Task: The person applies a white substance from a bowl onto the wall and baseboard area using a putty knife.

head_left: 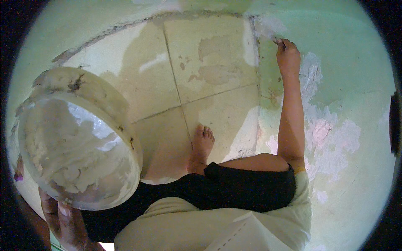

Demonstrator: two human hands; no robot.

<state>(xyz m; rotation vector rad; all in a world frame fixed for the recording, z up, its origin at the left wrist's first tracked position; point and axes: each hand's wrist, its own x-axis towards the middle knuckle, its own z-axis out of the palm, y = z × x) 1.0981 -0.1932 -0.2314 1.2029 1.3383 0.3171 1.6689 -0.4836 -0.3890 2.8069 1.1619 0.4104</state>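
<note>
At the lower left, my left hand (69, 226) grips the near edge of a round, pale plastic tub (135, 167), with its fingers at the rim. The tub is tilted so that I look into it. Thick whitish putty (71, 154) is spread over its inside, and dark smudges mark its outer wall. My right arm reaches far out to the right. Its hand (289, 52) is closed, fingers pressed together, against the low part of the green wall (351, 79) near the corner. A small dark edge shows at the fingertips; what they hold is too small to name.
Pale floor tiles (155, 83) with dark joints and brownish stains lie ahead. My bare foot (203, 144) stands on them, beside my bent leg in black shorts (247, 184). Rough whitish patches (331, 142) mark the right wall. A crumbly seam runs where floor meets wall.
</note>
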